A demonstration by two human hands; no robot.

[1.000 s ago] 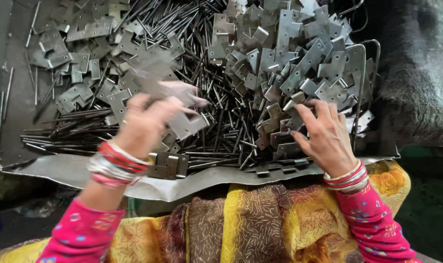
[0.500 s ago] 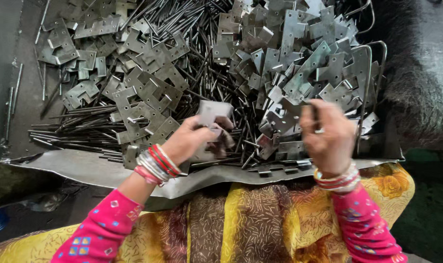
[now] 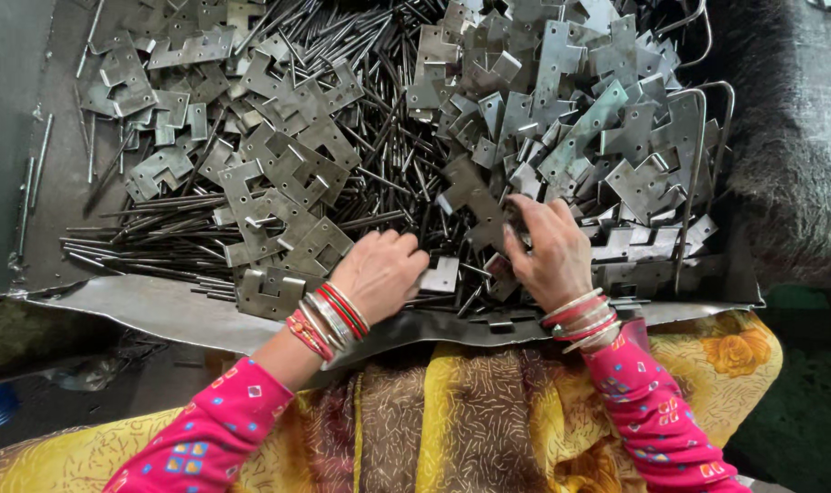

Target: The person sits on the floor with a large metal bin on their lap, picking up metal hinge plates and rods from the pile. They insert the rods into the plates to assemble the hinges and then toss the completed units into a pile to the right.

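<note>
My left hand (image 3: 379, 272) is curled knuckles-up near the front of the metal tray, its fingertips closed on a small flat hinge plate (image 3: 444, 274). Close beside it, my right hand (image 3: 548, 252) grips a darker notched hinge plate (image 3: 473, 201) that sticks up to the left of its fingers. Both wrists wear red and silver bangles, and both sleeves are pink. Under and around the hands lie thin steel pins (image 3: 388, 173) mixed with many more hinge plates.
Cut hinge plates are heaped at the upper right (image 3: 607, 137) and scattered at the left (image 3: 278, 173). The bent sheet-metal tray edge (image 3: 169, 310) runs in front of me, above a yellow patterned cloth (image 3: 470, 411) on my lap. A wire frame (image 3: 694, 155) stands at the right.
My left hand has swung from the left of the pile to the centre with a plate. My right hand rose from the heap, then came down beside the left hand.
</note>
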